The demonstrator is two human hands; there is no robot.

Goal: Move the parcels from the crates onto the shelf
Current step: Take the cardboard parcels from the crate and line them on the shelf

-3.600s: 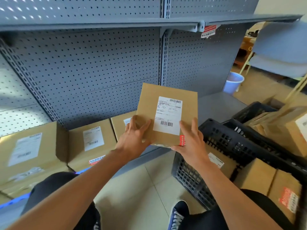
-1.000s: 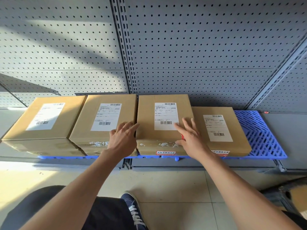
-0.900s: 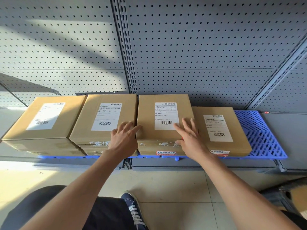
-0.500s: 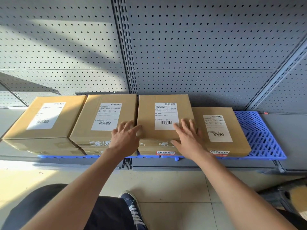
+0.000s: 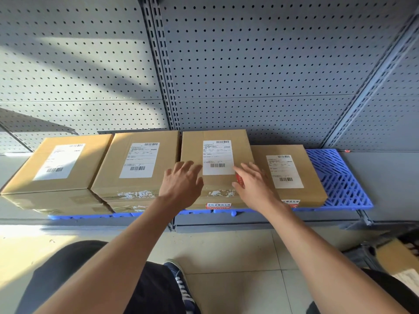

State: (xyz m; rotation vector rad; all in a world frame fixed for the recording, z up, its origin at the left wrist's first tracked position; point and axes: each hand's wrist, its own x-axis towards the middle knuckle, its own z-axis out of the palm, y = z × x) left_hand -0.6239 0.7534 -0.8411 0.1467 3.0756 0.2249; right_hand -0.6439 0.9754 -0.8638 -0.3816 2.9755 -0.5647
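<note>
Scene was bright overall. Hard sunlight fell from left, streaking pegboard (image 5: 90, 64) with pale bands and dark diagonal shadows; floor (image 5: 20, 243) at lower left glared near-white. Wide-angle lens bent shelf uprights (image 5: 371, 87) toward edges. Focus was sharp centrally, softer at corners.

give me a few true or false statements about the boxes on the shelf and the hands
1. Four cardboard parcels sit in a row on the shelf. True.
2. Both hands rest on the third parcel from the left. True: left hand, right hand.
3. The rightmost parcel is the tallest. False: the third parcel stands higher.
4. The parcels lie on a red mat. False: the mat is blue.
5. Every parcel has a white label on top. True.
</note>
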